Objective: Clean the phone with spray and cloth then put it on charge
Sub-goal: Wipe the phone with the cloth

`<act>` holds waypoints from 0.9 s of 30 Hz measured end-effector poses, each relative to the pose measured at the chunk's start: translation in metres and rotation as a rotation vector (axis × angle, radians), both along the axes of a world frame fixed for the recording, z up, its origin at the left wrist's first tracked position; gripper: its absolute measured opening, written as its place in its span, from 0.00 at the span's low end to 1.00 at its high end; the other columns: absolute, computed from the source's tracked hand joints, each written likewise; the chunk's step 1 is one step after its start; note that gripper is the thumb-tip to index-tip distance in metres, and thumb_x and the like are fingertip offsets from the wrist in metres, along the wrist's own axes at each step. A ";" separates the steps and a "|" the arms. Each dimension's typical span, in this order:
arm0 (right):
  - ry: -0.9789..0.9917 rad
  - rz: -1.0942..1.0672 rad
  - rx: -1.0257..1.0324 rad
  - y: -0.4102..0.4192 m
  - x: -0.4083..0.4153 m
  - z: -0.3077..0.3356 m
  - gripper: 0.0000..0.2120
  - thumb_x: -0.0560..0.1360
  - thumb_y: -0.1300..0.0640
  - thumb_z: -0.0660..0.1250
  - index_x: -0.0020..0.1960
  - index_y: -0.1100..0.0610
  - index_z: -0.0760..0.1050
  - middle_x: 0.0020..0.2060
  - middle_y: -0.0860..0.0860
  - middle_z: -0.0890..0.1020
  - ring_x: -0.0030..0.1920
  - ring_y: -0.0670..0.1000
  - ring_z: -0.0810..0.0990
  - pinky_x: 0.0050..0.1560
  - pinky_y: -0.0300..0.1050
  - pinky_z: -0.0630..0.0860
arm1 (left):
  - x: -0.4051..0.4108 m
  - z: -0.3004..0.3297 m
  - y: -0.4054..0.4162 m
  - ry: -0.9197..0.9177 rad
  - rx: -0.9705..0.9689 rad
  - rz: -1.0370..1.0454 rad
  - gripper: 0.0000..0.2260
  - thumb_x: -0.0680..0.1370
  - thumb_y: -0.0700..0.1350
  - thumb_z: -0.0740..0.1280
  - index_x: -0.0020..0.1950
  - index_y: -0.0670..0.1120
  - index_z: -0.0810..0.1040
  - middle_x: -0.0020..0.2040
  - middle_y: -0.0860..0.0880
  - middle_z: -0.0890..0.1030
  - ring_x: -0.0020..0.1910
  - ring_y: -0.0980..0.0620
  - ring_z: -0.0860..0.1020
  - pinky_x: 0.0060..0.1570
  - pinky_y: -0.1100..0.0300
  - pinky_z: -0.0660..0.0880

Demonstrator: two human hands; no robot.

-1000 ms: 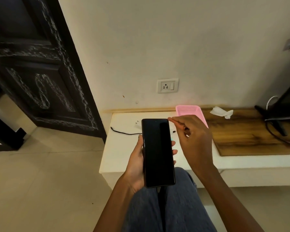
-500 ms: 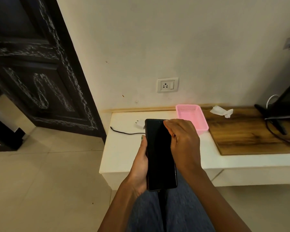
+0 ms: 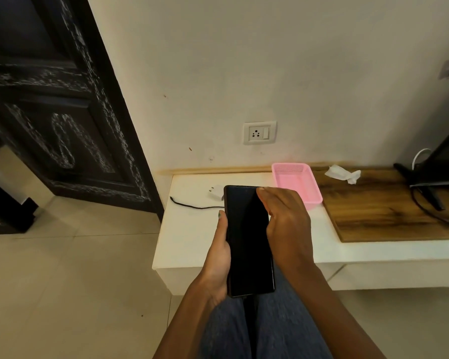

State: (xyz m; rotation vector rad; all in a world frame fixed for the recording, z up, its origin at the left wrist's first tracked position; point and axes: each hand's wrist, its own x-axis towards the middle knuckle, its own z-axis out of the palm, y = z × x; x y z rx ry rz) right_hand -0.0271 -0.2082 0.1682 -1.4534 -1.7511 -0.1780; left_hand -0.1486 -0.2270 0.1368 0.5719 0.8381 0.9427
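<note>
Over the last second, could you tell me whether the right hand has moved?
Yes. The right hand came left from in front of the pink basket onto the phone, fingers now on its upper right edge.

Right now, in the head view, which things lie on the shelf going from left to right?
Cable → charger → pink basket → tissue → TV stand. The phone, held in front, is left out.
</note>
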 end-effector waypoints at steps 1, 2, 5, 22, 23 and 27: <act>-0.011 0.009 0.011 0.000 -0.003 0.001 0.19 0.63 0.72 0.76 0.53 0.68 0.79 0.48 0.61 0.84 0.49 0.62 0.82 0.55 0.46 0.71 | 0.001 0.000 0.001 -0.009 0.005 -0.001 0.28 0.68 0.71 0.56 0.53 0.56 0.83 0.51 0.48 0.85 0.50 0.49 0.83 0.43 0.57 0.81; -0.022 0.030 0.014 0.000 -0.006 0.001 0.19 0.63 0.73 0.75 0.53 0.68 0.79 0.48 0.61 0.83 0.50 0.61 0.82 0.56 0.45 0.71 | 0.002 0.000 0.001 -0.021 0.008 0.003 0.27 0.67 0.71 0.56 0.52 0.57 0.84 0.50 0.48 0.85 0.50 0.49 0.83 0.42 0.57 0.81; -0.058 0.110 0.015 -0.004 -0.012 -0.005 0.19 0.64 0.71 0.75 0.54 0.66 0.80 0.49 0.59 0.83 0.52 0.58 0.81 0.57 0.43 0.73 | 0.001 -0.001 0.002 -0.062 -0.015 0.008 0.26 0.67 0.70 0.58 0.51 0.56 0.84 0.51 0.46 0.85 0.50 0.48 0.83 0.42 0.57 0.81; -0.079 0.122 0.029 -0.002 -0.005 -0.010 0.20 0.62 0.74 0.76 0.53 0.67 0.80 0.49 0.59 0.84 0.51 0.60 0.82 0.56 0.44 0.73 | -0.001 -0.007 0.004 -0.072 -0.029 -0.029 0.29 0.68 0.70 0.56 0.53 0.54 0.83 0.51 0.45 0.85 0.51 0.46 0.83 0.45 0.55 0.81; -0.093 0.133 0.024 -0.004 -0.003 -0.012 0.20 0.62 0.74 0.76 0.53 0.66 0.80 0.49 0.59 0.84 0.51 0.59 0.82 0.56 0.45 0.74 | -0.001 -0.008 0.004 -0.072 -0.036 -0.027 0.29 0.68 0.71 0.56 0.54 0.53 0.83 0.52 0.44 0.85 0.51 0.46 0.83 0.46 0.54 0.81; -0.083 0.117 0.007 -0.006 0.006 -0.017 0.21 0.60 0.74 0.77 0.53 0.67 0.80 0.48 0.60 0.84 0.50 0.60 0.82 0.57 0.48 0.73 | 0.002 -0.010 0.001 -0.071 -0.068 -0.027 0.30 0.70 0.70 0.56 0.57 0.51 0.82 0.53 0.44 0.84 0.53 0.45 0.82 0.49 0.54 0.79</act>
